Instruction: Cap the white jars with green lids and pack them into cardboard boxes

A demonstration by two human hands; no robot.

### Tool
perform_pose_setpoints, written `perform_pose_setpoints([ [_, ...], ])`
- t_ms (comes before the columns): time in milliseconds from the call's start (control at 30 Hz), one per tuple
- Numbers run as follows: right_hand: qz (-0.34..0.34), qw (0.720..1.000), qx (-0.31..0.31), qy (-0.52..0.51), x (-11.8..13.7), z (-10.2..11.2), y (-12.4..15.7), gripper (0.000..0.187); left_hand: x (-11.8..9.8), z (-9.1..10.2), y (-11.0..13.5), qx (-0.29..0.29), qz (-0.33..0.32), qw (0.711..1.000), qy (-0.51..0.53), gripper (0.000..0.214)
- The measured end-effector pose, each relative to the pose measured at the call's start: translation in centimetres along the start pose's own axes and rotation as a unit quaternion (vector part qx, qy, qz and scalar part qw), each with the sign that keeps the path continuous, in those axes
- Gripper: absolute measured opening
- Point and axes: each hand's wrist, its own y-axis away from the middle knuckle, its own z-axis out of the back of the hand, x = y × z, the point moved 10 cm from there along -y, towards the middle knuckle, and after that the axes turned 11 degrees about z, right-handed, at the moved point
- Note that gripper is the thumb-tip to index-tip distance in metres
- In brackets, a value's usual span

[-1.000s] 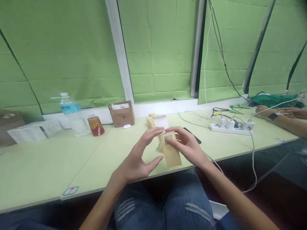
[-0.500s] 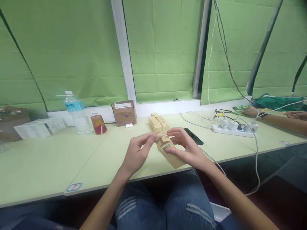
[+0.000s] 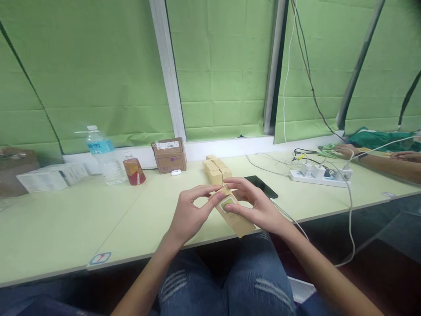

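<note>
A small tan carton (image 3: 234, 214) with a green and white label is held between both hands above the near edge of the pale green table (image 3: 66, 228). My right hand (image 3: 258, 206) wraps round its right side. The fingertips of my left hand (image 3: 190, 210) pinch its upper left end, where the flap lies down. Behind them a row of several like tan cartons (image 3: 217, 169) stands on the table.
A black phone (image 3: 261, 186) lies right of the cartons. At the left back stand a water bottle (image 3: 104, 156), a small orange bottle (image 3: 133, 169), a brown box (image 3: 169, 156) and white boxes (image 3: 49, 177). A power strip (image 3: 320, 174) with cables and another person's hands (image 3: 345, 151) are at the right.
The white flap that stood open at the carton's top a second ago is folded down. My left hand has gone from spread open to pinching the carton's end, and the carton is tilted lower.
</note>
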Motion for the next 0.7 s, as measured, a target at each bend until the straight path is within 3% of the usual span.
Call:
perform_pose_setpoints([
  [200, 0.013, 1.0, -0.002, 0.027, 0.2, 0.2, 0.0, 0.049, -1.0, -0.7, 0.5, -0.012, -0.047, 0.999, 0.023, 0.017],
  [467, 0.023, 0.999, -0.01, 0.042, 0.1, 0.1, 0.1, 0.049, -2.2, -1.4, 1.5, -0.02, -0.121, 0.991, -0.052, 0.021],
  [567, 0.017, 0.999, -0.023, 0.016, -0.2, -0.1, 0.1, 0.049, -2.7, -1.7, 1.9, -0.009, -0.145, 0.987, -0.074, 0.026],
  [700, 0.008, 0.996, -0.081, -0.037, -0.6, 0.2, 0.0, 0.047, -2.5, -2.4, 2.0, 0.044, -0.121, 0.988, -0.086, 0.037],
])
